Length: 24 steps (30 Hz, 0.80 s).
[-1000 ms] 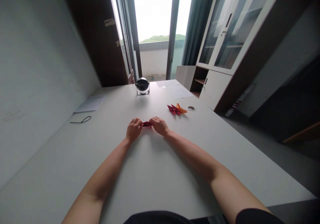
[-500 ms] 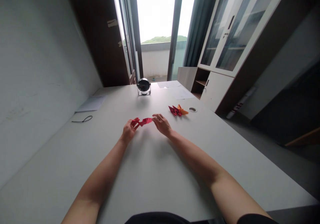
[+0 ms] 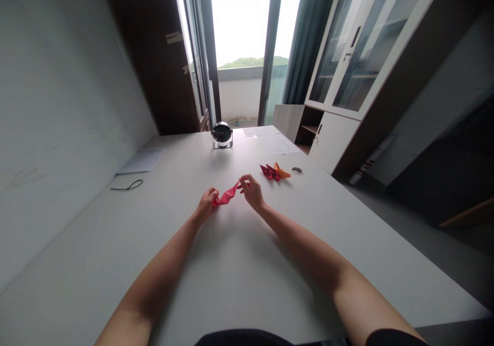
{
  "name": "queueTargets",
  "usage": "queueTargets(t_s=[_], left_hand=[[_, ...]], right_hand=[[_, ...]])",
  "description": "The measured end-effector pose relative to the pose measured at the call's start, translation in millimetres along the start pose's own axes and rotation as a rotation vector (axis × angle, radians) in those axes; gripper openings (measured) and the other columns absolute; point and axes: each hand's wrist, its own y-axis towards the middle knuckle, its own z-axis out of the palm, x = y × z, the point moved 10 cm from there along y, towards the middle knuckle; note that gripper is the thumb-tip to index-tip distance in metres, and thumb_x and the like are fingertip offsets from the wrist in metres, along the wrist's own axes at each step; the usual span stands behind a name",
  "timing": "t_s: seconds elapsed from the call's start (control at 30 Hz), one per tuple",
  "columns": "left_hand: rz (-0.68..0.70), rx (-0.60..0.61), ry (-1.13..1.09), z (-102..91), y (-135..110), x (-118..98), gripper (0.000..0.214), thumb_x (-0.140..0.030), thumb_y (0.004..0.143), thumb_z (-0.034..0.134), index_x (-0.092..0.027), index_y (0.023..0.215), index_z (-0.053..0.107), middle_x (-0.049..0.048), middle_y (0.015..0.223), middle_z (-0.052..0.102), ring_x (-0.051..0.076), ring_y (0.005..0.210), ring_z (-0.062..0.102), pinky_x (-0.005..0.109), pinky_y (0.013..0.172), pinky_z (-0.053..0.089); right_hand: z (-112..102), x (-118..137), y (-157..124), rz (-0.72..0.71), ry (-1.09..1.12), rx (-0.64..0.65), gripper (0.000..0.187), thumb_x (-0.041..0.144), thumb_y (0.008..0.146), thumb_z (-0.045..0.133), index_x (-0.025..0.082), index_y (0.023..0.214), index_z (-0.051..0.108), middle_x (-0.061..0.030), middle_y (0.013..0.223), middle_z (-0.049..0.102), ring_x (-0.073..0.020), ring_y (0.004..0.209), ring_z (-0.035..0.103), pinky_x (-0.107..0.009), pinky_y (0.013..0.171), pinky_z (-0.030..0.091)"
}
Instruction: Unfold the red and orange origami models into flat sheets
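Note:
A folded piece of red paper [image 3: 227,194] hangs between both hands just above the white table [image 3: 231,263]. My left hand [image 3: 206,205] pinches its left end with fingers closed. Its right end is pinched by my right hand [image 3: 252,191], which sits slightly higher, so the paper slants up to the right. Both forearms reach out from the bottom of the view.
Folded red and orange paper figures [image 3: 274,171] lie right of the hands, next to a round cable hole [image 3: 297,170]. A small desk fan [image 3: 222,134] stands at the far edge, with paper sheets [image 3: 139,160] and a black cord [image 3: 127,185] at the left. A glass-door cabinet [image 3: 347,63] stands at the right.
The hands lifted the red paper off the table and pulled apart, stretching it out. It now slants, with my right hand raised above my left.

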Motion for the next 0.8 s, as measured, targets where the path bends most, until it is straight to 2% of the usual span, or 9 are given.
queueTargets(t_s=[0.07,0.17,0.3,0.47,0.57,0.7,0.8], left_hand=[[-0.021,0.069,0.016,13.2,-5,2,0.025,-0.04,0.077,0.07,-0.018,0.077,0.058,-0.0034,0.061,0.053,0.01,0.052,0.046,0.023,0.054,0.036],[-0.06,0.145,-0.013,28.2,-10,4,0.032,-0.048,0.078,0.072,-0.017,0.078,0.062,-0.0012,0.062,0.056,0.012,0.055,0.051,0.024,0.056,0.038],[-0.065,0.179,-0.023,36.0,-13,3,0.037,-0.052,0.081,0.069,-0.016,0.079,0.064,0.0025,0.067,0.061,0.014,0.062,0.057,0.024,0.059,0.042],[-0.096,0.226,-0.089,47.1,-18,6,0.036,-0.046,0.08,0.074,-0.015,0.097,0.067,0.0072,0.087,0.07,0.016,0.073,0.064,0.028,0.072,0.049],[-0.149,0.255,-0.176,58.2,-23,9,0.042,-0.049,0.081,0.073,-0.015,0.103,0.066,0.0091,0.094,0.071,0.017,0.073,0.066,0.03,0.073,0.051],[-0.16,0.228,-0.256,66.6,-29,5,0.048,-0.051,0.077,0.078,-0.015,0.106,0.067,0.0089,0.096,0.072,0.017,0.078,0.066,0.028,0.074,0.05],[-0.152,0.263,-0.278,73.8,-34,2,0.052,-0.05,0.075,0.08,-0.017,0.113,0.068,0.009,0.102,0.072,0.018,0.084,0.067,0.027,0.077,0.049]], right_hand=[[6,-15,-3,0.141,0.225,-0.06,0.024,0.044,0.089,0.059,0.021,0.095,0.056,-0.0028,0.098,0.064,-0.0157,0.069,0.07,-0.026,0.052,0.056],[15,-21,-7,0.196,0.367,-0.084,0.022,0.04,0.083,0.063,0.021,0.091,0.055,-0.0033,0.1,0.066,-0.0165,0.076,0.07,-0.03,0.059,0.061],[15,-15,-9,0.199,0.399,-0.106,0.018,0.034,0.082,0.061,0.021,0.092,0.056,-0.0032,0.101,0.067,-0.016,0.078,0.069,-0.032,0.065,0.062],[13,-7,-13,0.209,0.395,-0.151,0.015,0.031,0.081,0.057,0.022,0.093,0.056,-0.0027,0.095,0.068,-0.0156,0.076,0.066,-0.03,0.065,0.059],[13,-3,-16,0.191,0.362,-0.182,0.015,0.028,0.08,0.056,0.021,0.093,0.056,-0.0025,0.091,0.067,-0.0152,0.076,0.063,-0.028,0.066,0.056],[15,-4,-21,0.225,0.375,-0.216,0.017,0.03,0.08,0.054,0.022,0.095,0.054,-0.0007,0.084,0.064,-0.0145,0.07,0.06,-0.026,0.062,0.052],[17,-5,-24,0.251,0.432,-0.216,0.02,0.035,0.082,0.055,0.023,0.097,0.05,0.0006,0.08,0.061,-0.0143,0.067,0.059,-0.027,0.06,0.052]])
